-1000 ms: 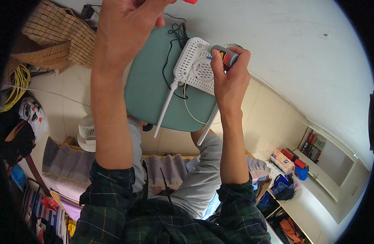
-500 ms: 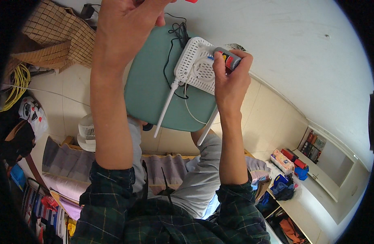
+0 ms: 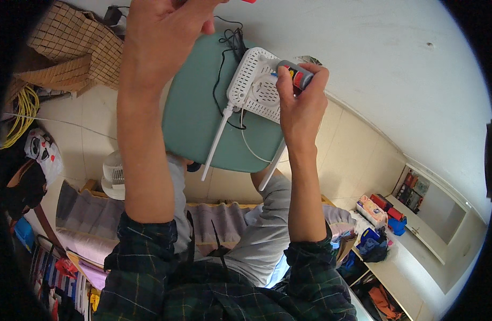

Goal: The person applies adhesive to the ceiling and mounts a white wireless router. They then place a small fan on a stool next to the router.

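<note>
My right hand is closed around a small grey bottle with a red, black and yellow label. It is held tilted over a white router, with a bit of blue showing beside my thumb. The router has a slotted casing and two white antennas, and a white cable coils on it. It lies on a green stool seat. At the upper edge, my left hand is closed, its fingertips cut off by the picture. A bit of a red thing shows beside it, mostly out of view.
Black cables lie bunched at the stool's far side, against a white wall. A small white fan stands on the floor at left, below a checked brown cover and coiled yellow cable. A low shelf holds clutter at right.
My right hand and the bottle have shifted slightly to the left and away from me. The view has moved a little; the left hand keeps nearly the same pose.
</note>
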Available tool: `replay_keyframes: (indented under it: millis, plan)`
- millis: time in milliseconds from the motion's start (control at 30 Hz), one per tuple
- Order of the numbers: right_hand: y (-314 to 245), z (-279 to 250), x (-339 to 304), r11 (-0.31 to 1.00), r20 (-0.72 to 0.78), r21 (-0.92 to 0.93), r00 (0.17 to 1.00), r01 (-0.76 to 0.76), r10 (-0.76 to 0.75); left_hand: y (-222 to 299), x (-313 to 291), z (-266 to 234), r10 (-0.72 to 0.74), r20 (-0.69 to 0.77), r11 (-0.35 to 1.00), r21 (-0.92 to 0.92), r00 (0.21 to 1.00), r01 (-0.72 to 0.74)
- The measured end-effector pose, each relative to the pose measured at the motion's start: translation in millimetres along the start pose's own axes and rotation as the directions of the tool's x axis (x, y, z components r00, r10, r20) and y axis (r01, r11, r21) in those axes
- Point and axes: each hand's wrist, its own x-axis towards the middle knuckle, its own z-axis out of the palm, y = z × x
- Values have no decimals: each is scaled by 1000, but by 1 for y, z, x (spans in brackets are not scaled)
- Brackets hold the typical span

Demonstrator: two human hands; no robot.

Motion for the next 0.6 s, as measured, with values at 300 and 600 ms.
replay_keyframes:
  millis: [300, 600]
  plan:
    - [61, -40, -13, 918, -195, 344, 941, -197, 275, 21, -7, 17, 52, -137, 972, 234, 989, -19]
    - [92, -71, -24, 983, -266, 50, 946, -179, 185, -11, -1, -6, -17, 36, 999, 38, 999, 16]
